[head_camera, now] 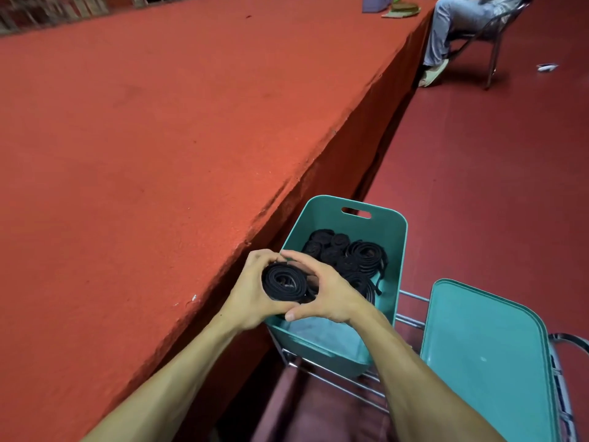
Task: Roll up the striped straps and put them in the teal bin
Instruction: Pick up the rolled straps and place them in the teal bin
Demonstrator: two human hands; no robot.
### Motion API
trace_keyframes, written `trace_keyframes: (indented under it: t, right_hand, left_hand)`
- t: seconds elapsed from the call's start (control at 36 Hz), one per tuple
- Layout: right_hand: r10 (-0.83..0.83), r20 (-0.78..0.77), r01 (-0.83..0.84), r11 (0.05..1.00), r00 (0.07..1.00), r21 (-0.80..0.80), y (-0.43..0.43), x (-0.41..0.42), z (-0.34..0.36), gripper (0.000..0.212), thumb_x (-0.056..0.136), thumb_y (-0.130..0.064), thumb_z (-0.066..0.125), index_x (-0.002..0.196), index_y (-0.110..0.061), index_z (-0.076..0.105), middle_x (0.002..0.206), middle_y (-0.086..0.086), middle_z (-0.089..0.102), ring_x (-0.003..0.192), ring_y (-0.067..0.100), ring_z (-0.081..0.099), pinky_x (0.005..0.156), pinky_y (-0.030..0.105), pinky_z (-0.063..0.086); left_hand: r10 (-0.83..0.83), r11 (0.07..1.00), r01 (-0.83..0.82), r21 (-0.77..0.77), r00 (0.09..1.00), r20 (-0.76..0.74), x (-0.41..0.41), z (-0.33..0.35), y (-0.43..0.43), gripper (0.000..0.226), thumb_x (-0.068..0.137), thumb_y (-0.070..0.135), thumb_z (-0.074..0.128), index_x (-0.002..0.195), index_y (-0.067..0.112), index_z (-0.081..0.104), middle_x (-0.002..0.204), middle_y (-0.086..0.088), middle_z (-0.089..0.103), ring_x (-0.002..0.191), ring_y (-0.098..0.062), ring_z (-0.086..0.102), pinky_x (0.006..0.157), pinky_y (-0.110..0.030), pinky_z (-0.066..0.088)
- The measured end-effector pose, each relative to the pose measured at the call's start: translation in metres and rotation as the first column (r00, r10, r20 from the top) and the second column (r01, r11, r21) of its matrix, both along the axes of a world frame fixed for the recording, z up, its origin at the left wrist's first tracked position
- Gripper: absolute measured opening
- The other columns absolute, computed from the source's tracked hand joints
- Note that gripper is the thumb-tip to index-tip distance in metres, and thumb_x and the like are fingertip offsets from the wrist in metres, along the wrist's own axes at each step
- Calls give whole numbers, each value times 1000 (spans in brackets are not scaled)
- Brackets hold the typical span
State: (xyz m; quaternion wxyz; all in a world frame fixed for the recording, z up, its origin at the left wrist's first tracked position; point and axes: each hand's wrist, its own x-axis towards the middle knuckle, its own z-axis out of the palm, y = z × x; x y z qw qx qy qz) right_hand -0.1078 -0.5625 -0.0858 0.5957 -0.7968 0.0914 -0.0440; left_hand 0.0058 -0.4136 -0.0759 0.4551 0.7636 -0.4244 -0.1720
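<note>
Left hand (247,301) and right hand (328,295) curl round the rolled strap (283,282), spiral face turned up, over the near-left corner of the teal bin (400,250). Other rolls (347,253) fill its far end and bare floor shows nearer. The table (159,154) edge runs close on the left.

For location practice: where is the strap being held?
The rolled strap is low centre in the head view, between left hand and right hand, above the near end of the teal bin.
</note>
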Motion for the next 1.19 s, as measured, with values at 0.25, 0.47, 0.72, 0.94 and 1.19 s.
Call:
trace_keyframes:
  t: [0.25,0.47,0.72,0.94,1.19]
  right_hand:
    - [1,-40,1,999,999,53,-14,5,-4,96,58,-6,93,138,-38,49,130,-5,60,122,6,57,103,30,49]
    - [-64,-36,66,997,997,33,-12,11,-16,85,59,-14,92,128,-49,57,126,-9,61,117,8,60,100,40,51]
    - [-78,-14,77,997,997,-27,-10,13,-21,83,54,-19,94,123,-48,57,125,-19,54,116,12,59,94,45,54]
    - [-111,-65,103,989,992,-108,-10,9,-23,76,58,-12,92,120,-39,58,108,-14,68,94,6,66,80,26,55]
    - [-183,-193,137,964,964,-226,-15,12,-40,79,48,-43,90,118,-49,54,114,-12,64,111,17,56,92,38,52]
  left_hand:
    - [-56,993,48,103,995,77,13,-7,2,83,44,55,85,118,47,50,121,15,53,117,-5,47,101,-12,33]
    - [-114,983,103,150,992,62,20,-8,8,89,53,22,95,123,43,45,126,15,52,118,6,50,104,-14,37]
    - [-75,982,68,176,997,32,21,-6,10,79,63,11,91,128,31,52,126,23,56,120,6,52,109,-31,41]
    - [-115,977,85,197,983,143,17,-10,8,84,63,26,92,136,19,50,129,14,51,122,-3,48,108,-15,34]
    - [-141,972,108,208,979,149,23,-27,23,108,58,80,69,142,16,45,142,6,42,133,-1,39,111,-8,23]
